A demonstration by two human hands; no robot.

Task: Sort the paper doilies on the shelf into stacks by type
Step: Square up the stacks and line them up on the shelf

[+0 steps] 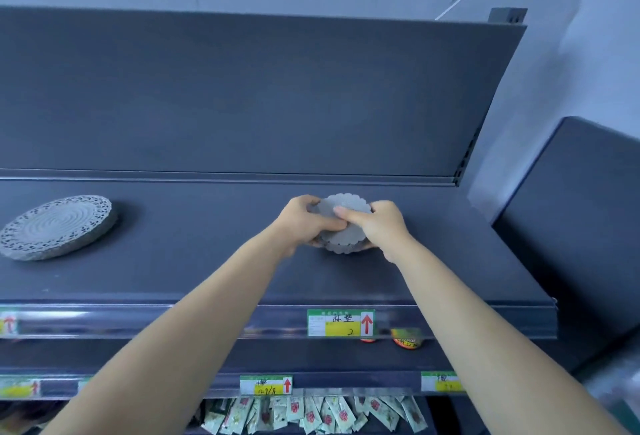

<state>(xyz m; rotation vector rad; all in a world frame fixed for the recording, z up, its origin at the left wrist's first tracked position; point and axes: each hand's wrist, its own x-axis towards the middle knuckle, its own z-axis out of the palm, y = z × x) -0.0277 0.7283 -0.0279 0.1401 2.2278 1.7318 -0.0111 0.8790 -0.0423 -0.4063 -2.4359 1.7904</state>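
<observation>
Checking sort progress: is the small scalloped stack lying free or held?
Held: left hand and right hand grip the scalloped stack by its sides.

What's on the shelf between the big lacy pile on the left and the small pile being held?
In the head view, only bare shelf lies between the lacy stack and the left hand gripping the small scalloped stack.

A green-and-yellow price label [341, 323] is fixed below the grip; sachets [311, 414] are seen further below, and a dark box [581, 226] is set to its right.
</observation>
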